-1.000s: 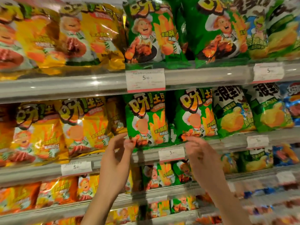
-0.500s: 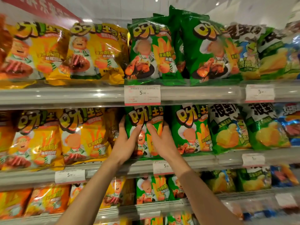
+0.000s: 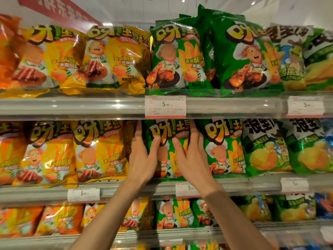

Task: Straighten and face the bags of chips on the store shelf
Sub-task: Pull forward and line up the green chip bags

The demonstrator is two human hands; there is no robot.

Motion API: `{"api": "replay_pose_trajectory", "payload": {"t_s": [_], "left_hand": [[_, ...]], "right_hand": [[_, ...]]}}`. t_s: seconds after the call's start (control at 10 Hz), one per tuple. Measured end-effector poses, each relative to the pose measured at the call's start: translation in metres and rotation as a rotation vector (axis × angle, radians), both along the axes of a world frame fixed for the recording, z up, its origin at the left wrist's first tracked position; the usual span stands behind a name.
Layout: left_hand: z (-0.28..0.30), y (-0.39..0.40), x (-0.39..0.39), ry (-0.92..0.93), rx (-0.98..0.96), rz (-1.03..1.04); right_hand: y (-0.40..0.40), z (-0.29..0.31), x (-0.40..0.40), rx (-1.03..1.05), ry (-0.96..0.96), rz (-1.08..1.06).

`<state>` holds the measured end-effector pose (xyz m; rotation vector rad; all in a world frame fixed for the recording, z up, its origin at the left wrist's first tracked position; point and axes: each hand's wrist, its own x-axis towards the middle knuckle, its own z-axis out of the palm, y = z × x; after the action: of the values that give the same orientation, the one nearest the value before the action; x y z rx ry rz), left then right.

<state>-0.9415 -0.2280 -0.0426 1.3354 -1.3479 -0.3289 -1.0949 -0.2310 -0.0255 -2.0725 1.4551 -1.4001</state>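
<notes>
A green chip bag [image 3: 166,134] with a cartoon chef stands upright on the middle shelf [image 3: 126,190]. My left hand [image 3: 144,157] grips its left edge, fingers behind the bag and thumb on the front. My right hand [image 3: 191,156] grips its right edge the same way. Both hands cover much of the bag's lower front. A second green chef bag [image 3: 225,148] stands right beside it, and yellow chef bags [image 3: 97,150] stand to its left.
The upper shelf [image 3: 90,105] holds yellow bags [image 3: 111,56] and leaning green bags [image 3: 241,56]. Green and blue bags of another brand [image 3: 266,150] fill the right side. Price tags [image 3: 165,106] hang on the shelf rails. Lower shelves [image 3: 162,235] hold more bags.
Both hands rose from the shelf rail to the green bag and slid up along its sides toward its top. The view tilted upward and closer to the shelves.
</notes>
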Motion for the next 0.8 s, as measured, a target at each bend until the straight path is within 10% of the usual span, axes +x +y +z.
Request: {"api": "replay_pose_trajectory", "payload": {"t_s": [0.2, 0.8], "left_hand": [[0.009, -0.019, -0.004, -0.212, -0.024, 0.013], [0.001, -0.015, -0.011, -0.163, -0.026, -0.018]], "right_hand": [[-0.015, 0.004, 0.002, 0.034, 0.384, 0.003], [-0.019, -0.014, -0.047, -0.303, 0.551, -0.348]]}}
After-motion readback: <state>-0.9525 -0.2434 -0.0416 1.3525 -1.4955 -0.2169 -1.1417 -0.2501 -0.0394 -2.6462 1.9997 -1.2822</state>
